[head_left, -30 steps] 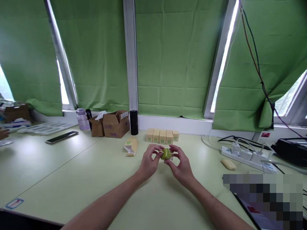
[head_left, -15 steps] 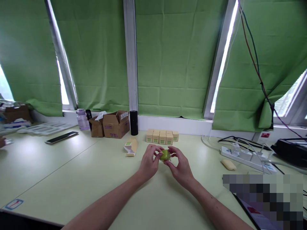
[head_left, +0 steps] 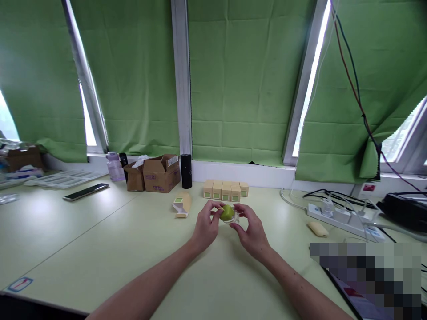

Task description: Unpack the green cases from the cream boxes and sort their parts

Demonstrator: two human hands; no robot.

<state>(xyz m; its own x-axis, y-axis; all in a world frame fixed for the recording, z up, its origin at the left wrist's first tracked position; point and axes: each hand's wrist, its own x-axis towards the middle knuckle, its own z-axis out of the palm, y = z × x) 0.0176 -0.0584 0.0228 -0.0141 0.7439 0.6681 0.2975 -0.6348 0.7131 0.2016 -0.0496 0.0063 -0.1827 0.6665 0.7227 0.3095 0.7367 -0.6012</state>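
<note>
Between my hands, above the table, is a small smooth green rounded thing [head_left: 227, 213]; its exact kind I cannot make out. My left hand [head_left: 207, 224] pinches its left side between thumb and fingers. A clear, whitish cup-like piece [head_left: 236, 218] shows against its lower right. My right hand [head_left: 251, 229] has thumb and fingers curved around that piece. An opened small cardboard box [head_left: 182, 204] lies on its side beyond my left hand. Directly behind my hands stand several small tan boxes [head_left: 226, 191] with green labels, grouped close together.
Two brown cartons [head_left: 162, 174], a black cylinder [head_left: 186, 171] and a purple bottle [head_left: 115, 166] stand along the back left. A phone-like slab [head_left: 86, 192] lies left. On the right are a power strip [head_left: 343, 220], cables and a cream oval object [head_left: 318, 229].
The green thing has shifted slightly left with my left fingers, and more of the clear piece shows beside my right hand. My arms are nearly still.
</note>
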